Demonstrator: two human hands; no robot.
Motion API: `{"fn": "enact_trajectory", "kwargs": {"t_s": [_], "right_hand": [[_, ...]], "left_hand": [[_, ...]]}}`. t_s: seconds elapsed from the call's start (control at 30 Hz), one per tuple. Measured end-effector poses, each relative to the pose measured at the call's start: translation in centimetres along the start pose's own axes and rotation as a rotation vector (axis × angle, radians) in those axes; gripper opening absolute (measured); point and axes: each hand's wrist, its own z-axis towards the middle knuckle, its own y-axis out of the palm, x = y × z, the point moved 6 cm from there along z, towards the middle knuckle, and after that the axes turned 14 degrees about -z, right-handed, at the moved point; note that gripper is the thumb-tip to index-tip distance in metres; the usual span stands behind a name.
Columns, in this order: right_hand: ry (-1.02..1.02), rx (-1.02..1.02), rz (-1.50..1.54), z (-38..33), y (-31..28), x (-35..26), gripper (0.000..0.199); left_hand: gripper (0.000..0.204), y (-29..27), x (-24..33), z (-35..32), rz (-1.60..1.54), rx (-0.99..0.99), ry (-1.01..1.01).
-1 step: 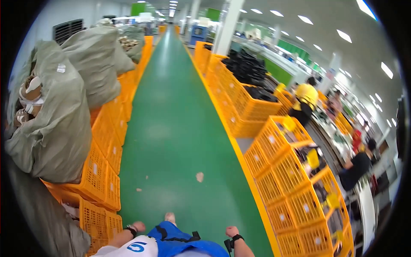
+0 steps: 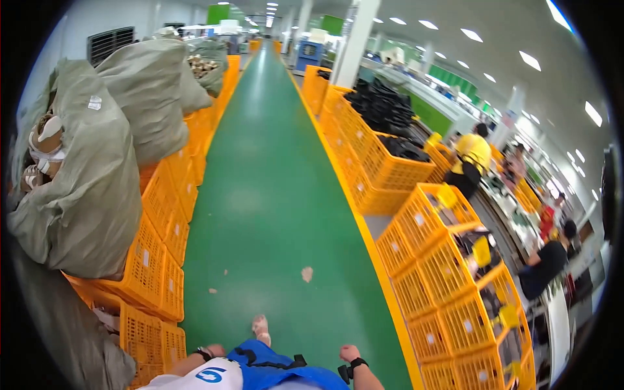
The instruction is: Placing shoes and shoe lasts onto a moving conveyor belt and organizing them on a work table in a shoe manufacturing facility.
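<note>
Low in the picture, my right hand (image 2: 349,353) hangs beside my body over the green floor, its fingers curled in with nothing seen in them. A dark band sits on that wrist. My left hand (image 2: 212,351) is at my other side, partly smeared by motion, and its fingers cannot be made out. Nearest to it is a stack of orange plastic crates (image 2: 144,338) on the left. Neither hand touches anything that I can see. One foot (image 2: 261,328) shows ahead of my blue and white clothing (image 2: 273,367).
A long green walkway (image 2: 253,195) runs ahead between orange crates. Grey-green sacks (image 2: 84,175), one showing shoes (image 2: 47,140), bulge on the left. Stacked crates (image 2: 448,279) and black pieces (image 2: 380,104) line the right. People work there, one in a yellow top (image 2: 473,151).
The view has shifted slightly, and the crates at right sit a little lower. My foot shows more. My left hand has moved slightly down and right and is more blurred.
</note>
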Motion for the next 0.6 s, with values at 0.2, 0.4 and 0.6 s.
{"fn": "enact_trajectory", "kwargs": {"t_s": [0.2, 0.4, 0.6], "right_hand": [[-0.265, -0.352, 0.228, 9.4, -2.1, -17.8, 0.025], [0.075, -0.08, -0.001, 24.1, -11.8, -13.8, 0.024], [0.237, -0.352, 0.159, 35.7, -12.5, -23.5, 0.018]], "left_hand": [[0.027, -10.0, -1.7, 14.5, 0.188, -0.162, -0.025], [0.034, -32.9, 11.5, 26.4, -0.043, 0.182, 0.06], [0.033, -43.6, 14.7, 36.6, -0.413, 0.374, 0.097]]}}
